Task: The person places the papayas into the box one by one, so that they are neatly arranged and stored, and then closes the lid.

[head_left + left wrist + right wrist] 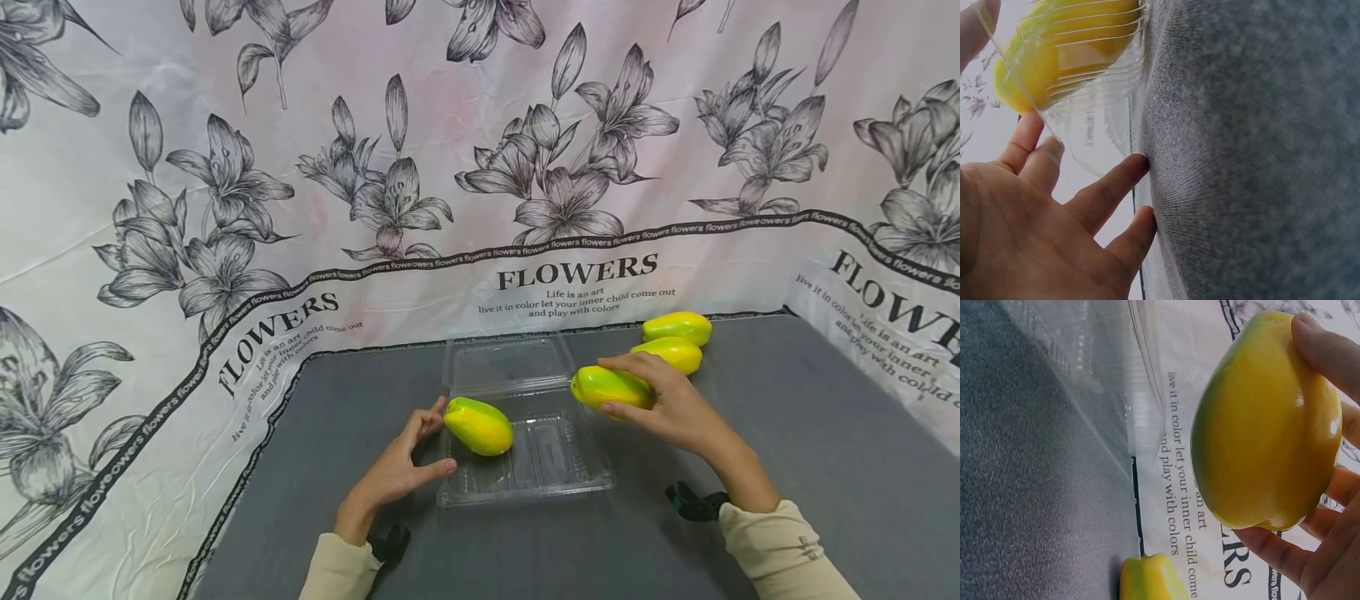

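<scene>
A clear plastic clamshell container (555, 450) lies with its lid folded back, and one yellow-green papaya (480, 427) sits in its left part. My left hand (397, 467) is at the container's left side, fingers spread and extended; in the left wrist view the fingertips (1138, 164) reach along the wall near the cloth. My right hand (678, 408) grips a second papaya (1266, 425) between thumb and fingers. That papaya is held up off the table, beside the container's right back corner.
Two more papayas, a nearer one (678, 356) and a farther one (677, 327), lie at the back right of the grey table (330, 417), just behind my right hand. A flower-printed curtain (420, 208) hangs along the table's back and sides.
</scene>
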